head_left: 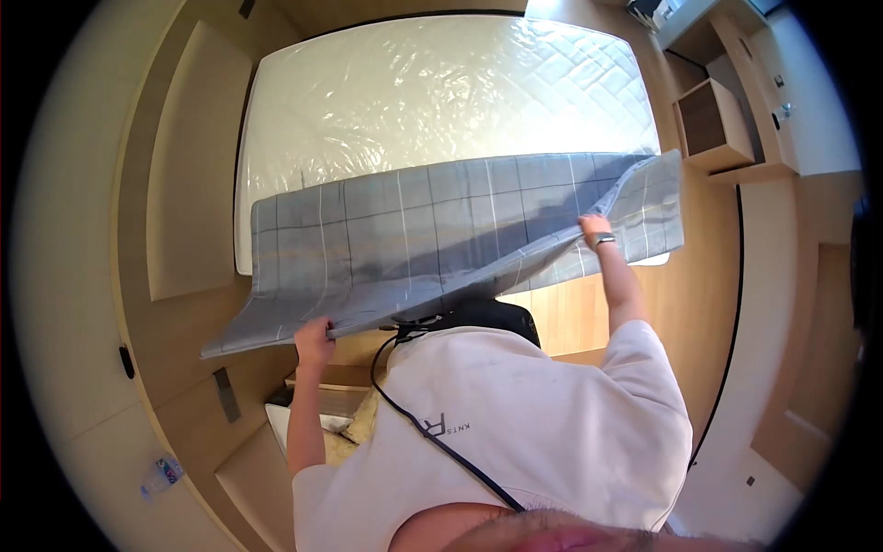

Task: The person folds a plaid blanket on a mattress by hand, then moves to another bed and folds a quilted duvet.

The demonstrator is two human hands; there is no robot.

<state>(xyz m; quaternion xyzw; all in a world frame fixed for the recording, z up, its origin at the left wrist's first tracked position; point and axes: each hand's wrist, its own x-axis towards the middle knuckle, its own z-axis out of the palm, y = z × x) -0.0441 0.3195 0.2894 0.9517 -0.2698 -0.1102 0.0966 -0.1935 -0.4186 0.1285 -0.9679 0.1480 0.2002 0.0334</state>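
A grey-blue checked bed sheet (386, 225) stretches across the near side of a white mattress (405, 101), which has a shiny clear plastic cover on it. My left hand (315, 342) is closed on the sheet's near edge, toward its left end. Farther out on the right, my right hand (596, 227) grips a gathered fold of the same edge. Between the two hands the edge runs slantwise and is lifted. The sheet's right end hangs past the mattress corner. A watch is on my right wrist.
Wooden shelving with an open box compartment (716, 124) stands at the far right. A padded panel (198, 166) lies along the left. A plastic bottle (163, 477) is at lower left. A black cable (441, 442) crosses my shirt. Wooden floor (713, 276) shows on the right.
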